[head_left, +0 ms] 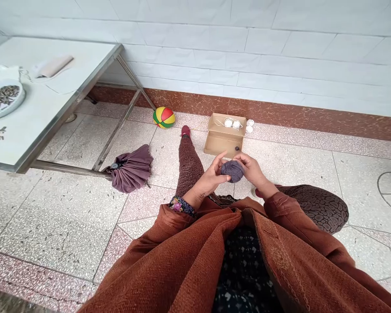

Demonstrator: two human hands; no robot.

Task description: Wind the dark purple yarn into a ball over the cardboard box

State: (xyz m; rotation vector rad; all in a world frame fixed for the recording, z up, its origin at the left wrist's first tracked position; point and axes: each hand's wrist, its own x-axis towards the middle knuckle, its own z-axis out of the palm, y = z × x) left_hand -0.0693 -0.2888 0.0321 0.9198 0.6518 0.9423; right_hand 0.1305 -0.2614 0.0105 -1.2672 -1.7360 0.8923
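Nearest of all is the rust-brown coat [182, 252] of the person at work, spread across six o'clock. Just beyond its cuffs, near the middle of the dial, sits the dark yarn ball [233, 172], held up above the floor [299, 163]. The left hand [211, 176] has it from the nine o'clock side, thumb pressed on its lower edge and a forefinger lifted off. The right hand [252, 171] grips it from about two o'clock, fingertips bent onto the upper edge; whether they also pinch a strand, I cannot tell from here.

From the ball, a cardboard box [223, 143] lies at twelve, lid up, with a small dark ball [237, 148] in its tray and white balls [228, 123] against the lid. More white balls lie just outside, at one. A coloured ball [164, 117] rests around ten, a folded umbrella [132, 171] at nine, and the bench [91, 65] past both.

To my eye the step in hand is winding or tidying the yarn. The next move would call for a steady left hold while the right fingers find the strand and turn it round.
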